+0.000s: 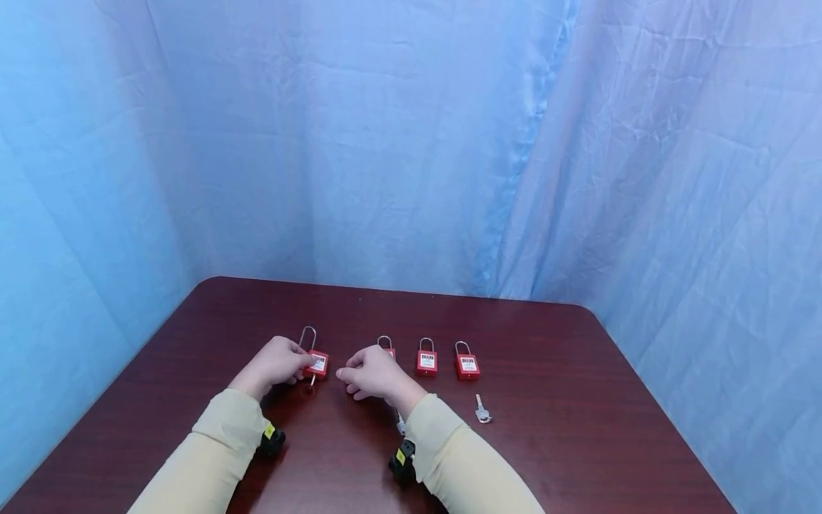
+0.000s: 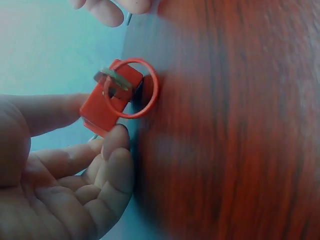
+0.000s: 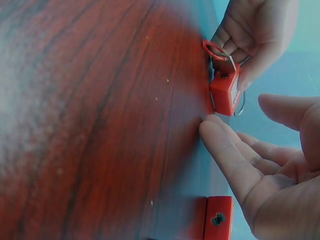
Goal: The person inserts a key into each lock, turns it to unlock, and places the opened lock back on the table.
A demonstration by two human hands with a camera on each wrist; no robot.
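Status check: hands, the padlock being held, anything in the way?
Left hand holds leftmost padlock, shackle up, key in its base. Right hand open, beside it, holding nothing. Three more padlocks to the right; loose key on table.

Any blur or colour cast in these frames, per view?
Head: sharp, even light, faint sheen on the table, wide-angle bend at the edges. Left wrist: heavy blur on the table, padlock soft, colours oversaturated. Right wrist: table grain smeared at left, padlock fairly sharp, teal cast on the backdrop.
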